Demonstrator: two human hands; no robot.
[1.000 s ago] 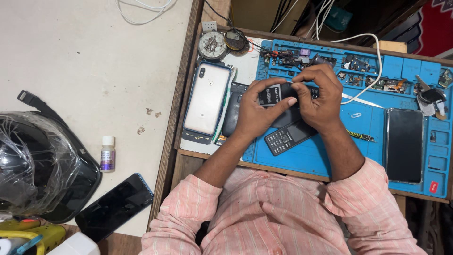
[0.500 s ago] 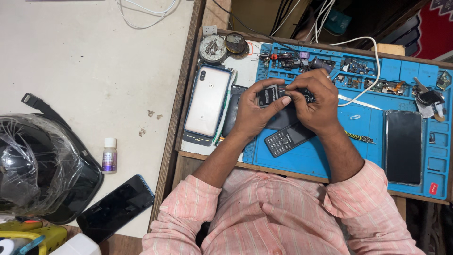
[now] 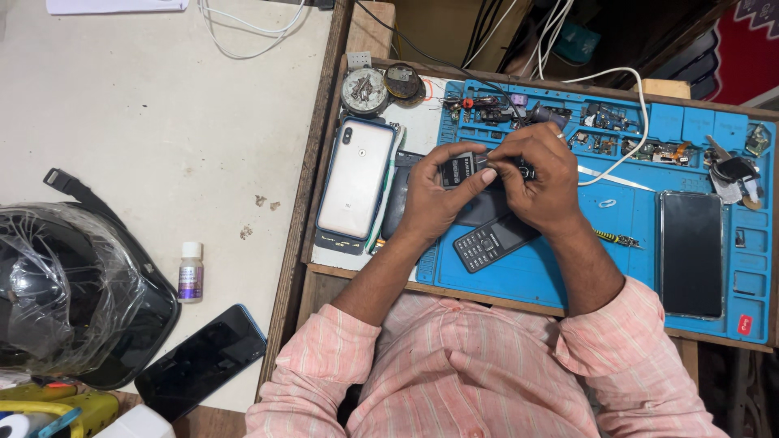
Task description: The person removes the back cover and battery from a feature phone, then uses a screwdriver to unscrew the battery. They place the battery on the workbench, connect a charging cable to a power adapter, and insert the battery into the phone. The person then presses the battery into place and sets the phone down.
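My left hand [image 3: 434, 195] and my right hand [image 3: 540, 182] meet over a blue work mat [image 3: 625, 219]. Between them I grip a small dark phone battery [image 3: 461, 169], the left thumb and fingers on its left part, the right fingers pinching its right end. Just below my hands a black keypad phone [image 3: 489, 242] lies face up on the mat. A dark flat part under my hands is mostly hidden.
A white smartphone [image 3: 355, 180] lies back up left of my hands. A black-screened smartphone [image 3: 690, 253] rests on the mat at right. Small parts fill the mat's top trays [image 3: 617, 130]. On the white table: a wrapped helmet [image 3: 65, 292], small bottle [image 3: 191, 272], dark phone [image 3: 201, 362].
Both hands stay together over the mat, fingers shifting slightly on the battery. The view has drifted a little; nothing else has moved.
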